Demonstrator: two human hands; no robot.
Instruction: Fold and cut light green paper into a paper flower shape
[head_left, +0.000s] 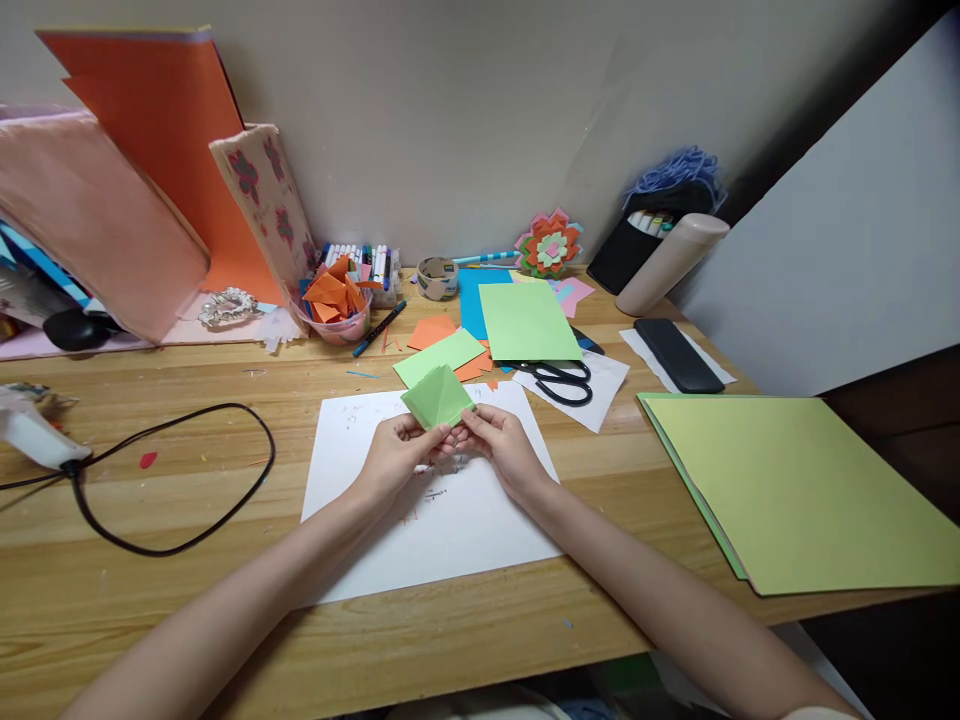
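A small green folded paper (439, 397) with visible crease lines is held up above the white sheet (360, 545). My left hand (397, 455) pinches its lower left edge, thumb on top. At its lower right corner, my right hand (504, 450) grips it between thumb and fingers. The fingertips of both hands come close together below the paper; what they do underneath is partly hidden. Just beyond lie a light green strip of paper (442, 355) and a larger light green sheet (529, 322). Black-handled scissors (559, 382) stick out from under that sheet.
Behind are a tub of orange scraps (337, 300), a tape roll (437, 279) and a layered paper flower (551, 243). A black phone (679, 355) and stacked yellow-green sheets (810, 490) lie right. A black cable (176, 550) loops at left. A beige bottle (671, 265) leans at back right.
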